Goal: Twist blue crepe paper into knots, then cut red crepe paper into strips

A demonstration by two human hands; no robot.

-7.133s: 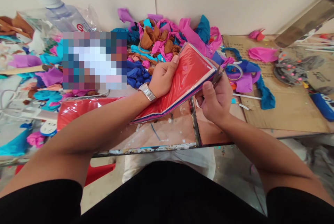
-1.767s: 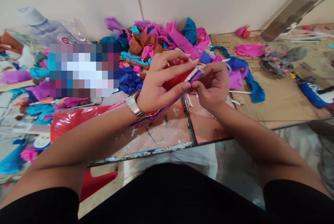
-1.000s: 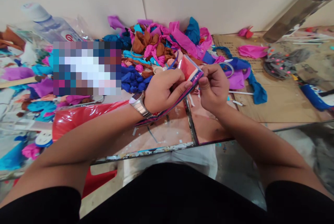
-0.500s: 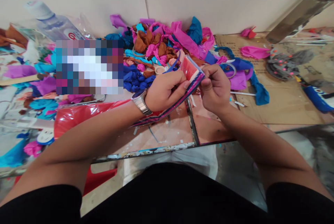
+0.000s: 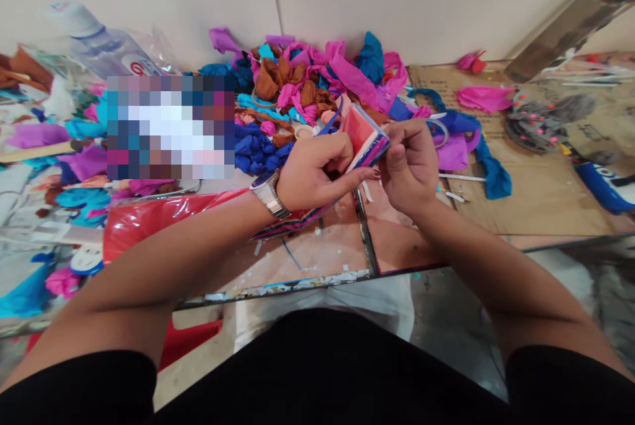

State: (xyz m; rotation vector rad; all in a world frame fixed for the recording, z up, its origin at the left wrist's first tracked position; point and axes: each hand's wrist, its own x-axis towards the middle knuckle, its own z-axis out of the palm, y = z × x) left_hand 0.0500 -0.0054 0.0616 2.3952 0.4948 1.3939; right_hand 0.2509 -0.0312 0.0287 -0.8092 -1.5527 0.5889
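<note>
A long clear plastic packet (image 5: 163, 223) with red and striped purple-blue contents runs from the table at left up to my hands. My left hand (image 5: 317, 170), with a metal-banded watch (image 5: 270, 192) on the wrist, is closed around the packet near its raised end (image 5: 366, 131); its thumb stretches along the lower side. Pinched at the right corner of that end are the fingers of my right hand (image 5: 411, 164). The fingertips partly hide the corner. Coloured fabric strips (image 5: 317, 75) lie heaped behind both hands.
A large capped bottle (image 5: 106, 45) stands at the back left. Cardboard (image 5: 536, 193) covers the right side, bearing a grey netted bundle (image 5: 538, 121) and a blue pouch (image 5: 608, 184). A metal post (image 5: 560, 28) rises at the back right. The table's front edge (image 5: 307, 284) runs below my hands.
My left thumb has shifted off the packet's face to its lower side, and the raised end has tilted slightly. My right fingers have stayed at the corner.
</note>
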